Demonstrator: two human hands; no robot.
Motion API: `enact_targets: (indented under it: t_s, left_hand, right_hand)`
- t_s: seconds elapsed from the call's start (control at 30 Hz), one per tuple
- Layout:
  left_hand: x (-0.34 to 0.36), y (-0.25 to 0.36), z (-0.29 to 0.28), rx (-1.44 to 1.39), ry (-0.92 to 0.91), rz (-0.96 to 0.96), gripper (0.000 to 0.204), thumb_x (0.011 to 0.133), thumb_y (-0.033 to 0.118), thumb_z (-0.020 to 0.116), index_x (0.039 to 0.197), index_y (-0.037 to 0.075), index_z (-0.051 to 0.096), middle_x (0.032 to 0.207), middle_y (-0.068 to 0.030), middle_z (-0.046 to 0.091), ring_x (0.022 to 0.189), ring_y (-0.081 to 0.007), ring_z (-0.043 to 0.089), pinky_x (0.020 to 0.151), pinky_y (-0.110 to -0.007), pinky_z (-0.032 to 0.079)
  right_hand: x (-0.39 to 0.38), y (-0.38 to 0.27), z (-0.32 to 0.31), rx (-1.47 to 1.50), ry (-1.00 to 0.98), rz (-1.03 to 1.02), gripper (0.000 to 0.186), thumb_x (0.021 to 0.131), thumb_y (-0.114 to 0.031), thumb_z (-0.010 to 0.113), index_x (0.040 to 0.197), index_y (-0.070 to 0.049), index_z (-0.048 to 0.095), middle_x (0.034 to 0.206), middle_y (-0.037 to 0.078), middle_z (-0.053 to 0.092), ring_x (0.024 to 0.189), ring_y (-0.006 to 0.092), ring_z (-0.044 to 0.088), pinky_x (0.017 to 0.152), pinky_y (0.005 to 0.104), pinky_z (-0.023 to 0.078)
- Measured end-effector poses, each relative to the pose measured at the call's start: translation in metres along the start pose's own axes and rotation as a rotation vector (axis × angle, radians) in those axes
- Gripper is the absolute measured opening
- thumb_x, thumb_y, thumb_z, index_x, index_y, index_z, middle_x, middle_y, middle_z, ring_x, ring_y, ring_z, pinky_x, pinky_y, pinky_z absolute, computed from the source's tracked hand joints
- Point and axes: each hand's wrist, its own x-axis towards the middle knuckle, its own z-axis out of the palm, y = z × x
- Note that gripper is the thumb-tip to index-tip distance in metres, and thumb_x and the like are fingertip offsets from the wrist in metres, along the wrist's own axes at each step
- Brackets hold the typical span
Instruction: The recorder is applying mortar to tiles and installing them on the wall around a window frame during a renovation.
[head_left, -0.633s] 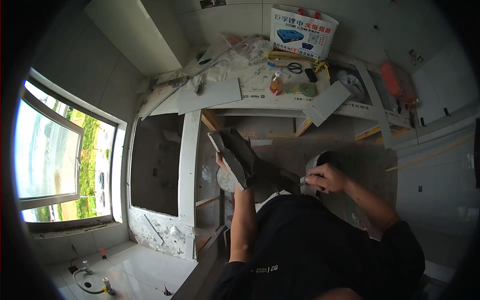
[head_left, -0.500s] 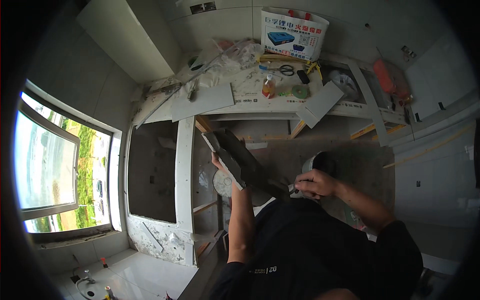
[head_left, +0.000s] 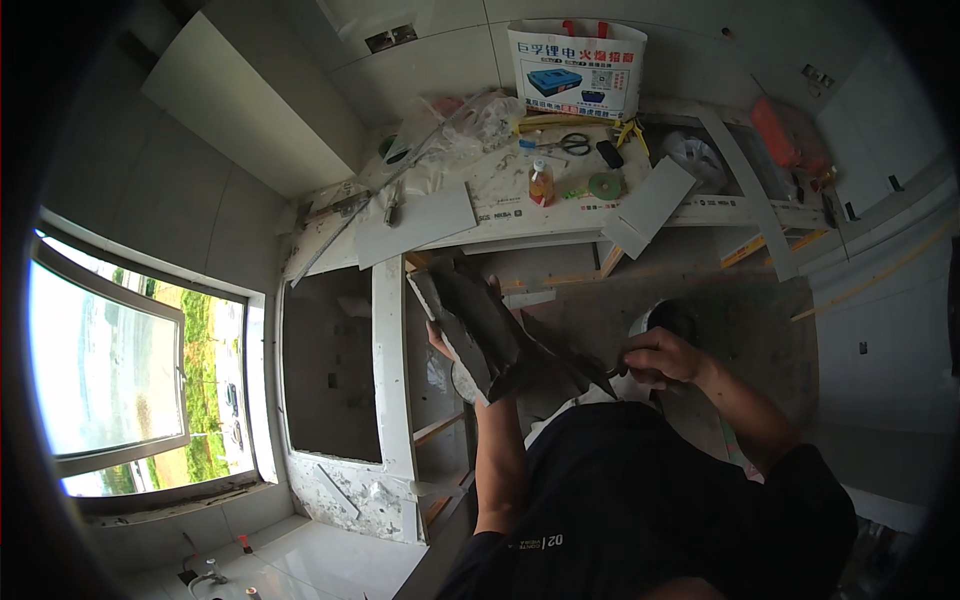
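My left hand (head_left: 437, 340) grips a tile piece (head_left: 462, 325) by its far-left edge and from beneath, fingertips showing at its far right side. Thick grey mortar coats the tile's upper face, with ragged lumps along the edges. My right hand (head_left: 662, 358) is closed round the handle of a trowel (head_left: 562, 368). Its grey, mortar-smeared blade points left, against or just above the tile's near right side; I cannot tell whether they touch.
A bucket (head_left: 672, 320) stands beyond my right hand. Across the front runs a worktop frame (head_left: 440, 245) holding cut tile pieces (head_left: 425, 225), a bottle (head_left: 540, 185), green tape (head_left: 605, 186), scissors (head_left: 574, 145) and a printed bag (head_left: 578, 75). An open window (head_left: 125, 365) is at left.
The view has shifted, so the surroundings sit further right. The tile has turned to show more of its mortared face. My right hand has drawn slightly right with the trowel, whose blade shows more broadly.
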Motion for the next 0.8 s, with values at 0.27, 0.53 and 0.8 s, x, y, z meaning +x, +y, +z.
enact_targets:
  t_s: [0.27, 0.53, 0.8]
  left_hand:
    - [-0.050, -0.032, 0.000, 0.131, 0.227, -0.175, 0.095, 0.108, 0.073, 0.051, 0.181, 0.015, 0.032, 0.183, -0.0158, 0.038, 0.170, -0.0393, 0.033, 0.143, -0.060, 0.013]
    - [-0.057, -0.032, -0.036, 0.141, 0.436, -0.154, 0.102, 0.104, 0.072, 0.057, 0.180, 0.008, 0.032, 0.180, -0.0234, 0.039, 0.165, -0.0439, 0.040, 0.140, -0.055, 0.029]
    - [-0.075, 0.009, -0.050, 0.328, 0.450, 0.074, 0.099, 0.103, 0.079, 0.049, 0.173, 0.009, 0.045, 0.164, -0.0229, 0.058, 0.147, -0.0417, 0.060, 0.130, -0.060, 0.043]
  right_hand:
    - [-0.008, 0.069, -0.051, -0.066, 0.507, 0.012, 0.041, 0.118, -0.034, 0.063, 0.091, -0.003, 0.064, 0.065, 0.001, 0.059, 0.047, 0.0086, 0.052, 0.044, 0.0294, 0.039]
    - [-0.062, 0.262, -0.164, -0.224, 0.759, 0.551, 0.052, 0.111, -0.047, 0.072, 0.097, 0.003, 0.073, 0.074, 0.008, 0.071, 0.059, 0.0199, 0.069, 0.059, 0.0412, 0.057]
    - [-0.108, 0.385, -0.296, -0.276, 0.702, 0.458, 0.038, 0.120, -0.030, 0.058, 0.142, -0.005, 0.076, 0.113, 0.015, 0.081, 0.088, 0.0247, 0.078, 0.075, 0.0411, 0.063]
